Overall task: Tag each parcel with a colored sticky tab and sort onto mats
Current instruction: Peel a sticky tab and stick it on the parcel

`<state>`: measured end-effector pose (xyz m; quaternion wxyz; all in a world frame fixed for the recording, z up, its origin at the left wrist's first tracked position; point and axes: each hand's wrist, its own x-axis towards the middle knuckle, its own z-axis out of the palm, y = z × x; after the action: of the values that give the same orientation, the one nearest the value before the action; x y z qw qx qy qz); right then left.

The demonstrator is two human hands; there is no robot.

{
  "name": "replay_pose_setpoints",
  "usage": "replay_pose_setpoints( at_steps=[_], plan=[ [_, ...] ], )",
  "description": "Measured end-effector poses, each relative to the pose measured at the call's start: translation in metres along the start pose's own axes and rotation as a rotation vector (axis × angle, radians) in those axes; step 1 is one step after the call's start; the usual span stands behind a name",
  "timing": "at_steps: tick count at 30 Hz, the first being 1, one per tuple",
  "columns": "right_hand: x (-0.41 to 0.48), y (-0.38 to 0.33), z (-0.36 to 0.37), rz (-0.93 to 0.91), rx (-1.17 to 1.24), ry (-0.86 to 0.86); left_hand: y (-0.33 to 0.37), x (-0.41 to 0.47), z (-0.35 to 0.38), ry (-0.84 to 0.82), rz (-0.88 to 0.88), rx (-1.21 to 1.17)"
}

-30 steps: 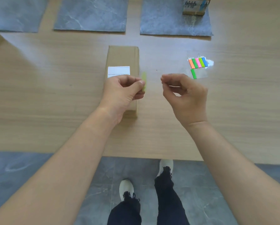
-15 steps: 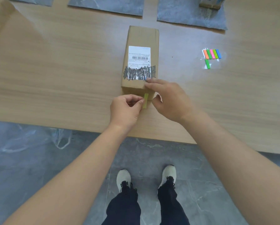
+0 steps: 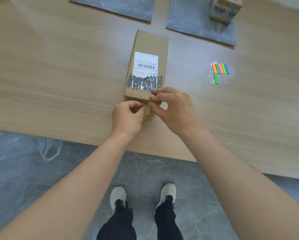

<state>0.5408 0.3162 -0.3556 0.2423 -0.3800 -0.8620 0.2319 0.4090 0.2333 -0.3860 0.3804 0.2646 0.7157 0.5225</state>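
Note:
A brown cardboard parcel point(image 3: 149, 45) with a white label, partly scribbled over in black, lies on the wooden table point(image 3: 58, 75). My left hand point(image 3: 128, 116) pinches a yellow-green sticky tab point(image 3: 148, 108) at the parcel's near end. My right hand point(image 3: 173, 108) rests its fingers on the parcel's near top edge, with its thumb at the tab. A clear sheet of coloured sticky tabs point(image 3: 220, 72) lies to the right of the parcel.
Two grey mats lie at the back: one in the middle point(image 3: 121, 6), one at the right point(image 3: 193, 23) with a small taped box point(image 3: 224, 9) on it. The table's near edge runs just below my wrists. A clear plastic bag point(image 3: 48, 149) lies on the floor.
The tab has gone from mid-air to the parcel's near end. My right hand came down onto the parcel's near edge. The view tilted down and the label came into sight.

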Motion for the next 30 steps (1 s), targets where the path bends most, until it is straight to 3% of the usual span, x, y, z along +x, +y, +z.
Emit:
replay_pose_setpoints(
  at_steps=[8,12,15,18,20,22,25,27,30],
  plan=[
    [0.001,-0.004,0.016,0.002,-0.084,0.119,-0.006,0.004,-0.003,-0.041,-0.034,0.002],
    [0.001,-0.005,0.027,0.015,-0.183,0.199,-0.014,0.009,-0.029,0.111,-0.108,0.091],
    [-0.002,-0.009,0.043,0.009,-0.309,0.301,-0.006,0.014,-0.046,0.202,-0.099,0.006],
    [-0.006,-0.008,0.051,-0.01,-0.366,0.352,0.015,0.02,-0.047,0.141,-0.103,-0.174],
    [-0.008,-0.006,0.046,-0.014,-0.247,0.315,0.03,0.021,-0.042,0.059,-0.145,-0.263],
    [-0.009,-0.01,0.036,0.09,0.097,0.304,0.043,0.019,-0.038,-0.018,-0.179,-0.317],
    [-0.007,-0.023,0.027,0.556,0.605,0.384,0.052,0.017,-0.035,-0.083,-0.208,-0.338],
    [-0.002,-0.026,0.028,0.726,0.74,0.302,0.055,0.016,-0.036,-0.11,-0.225,-0.338],
    [0.004,-0.038,0.024,0.769,0.791,0.232,0.066,0.011,-0.04,-0.125,-0.223,-0.317]
  ],
)
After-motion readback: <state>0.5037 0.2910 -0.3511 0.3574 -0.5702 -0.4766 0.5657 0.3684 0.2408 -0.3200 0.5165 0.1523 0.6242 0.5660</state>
